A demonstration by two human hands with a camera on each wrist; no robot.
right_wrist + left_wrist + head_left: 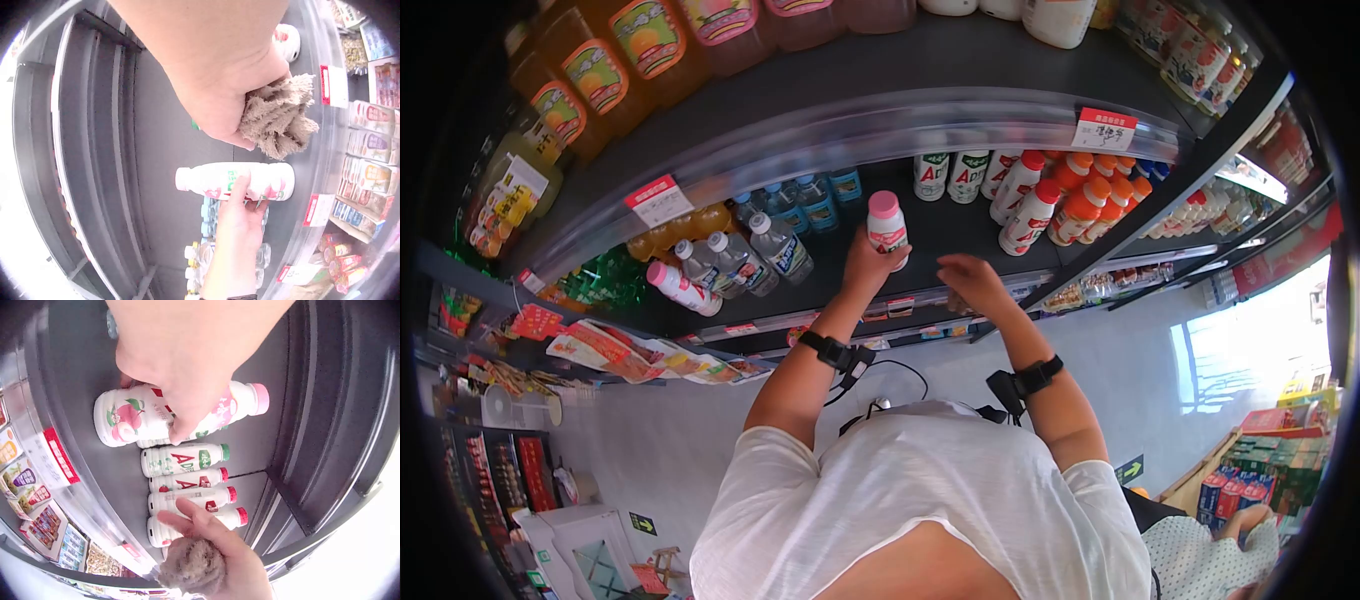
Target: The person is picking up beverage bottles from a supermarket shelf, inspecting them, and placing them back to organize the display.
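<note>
My left hand (872, 264) grips a white bottle with a pink cap (884, 222) around its lower body, over the dark shelf. In the left wrist view the fingers of that hand (178, 369) wrap the bottle (128, 419), whose label shows a pink fruit. To the right of it, my right hand (975, 285) has its fingers curled round a crumpled brown-grey cloth (280, 115), clear of the bottle. White bottles with green caps (181, 460) and red caps (187, 500) stand beyond the held bottle.
Clear water bottles (780, 250) and a pink-capped bottle (683, 290) stand left on the shelf. Orange bottles (1082, 208) stand right, near a shelf divider (1100, 236). An upper shelf edge with price tags (1106, 130) crosses above the hands. Another person (1200, 555) is at lower right.
</note>
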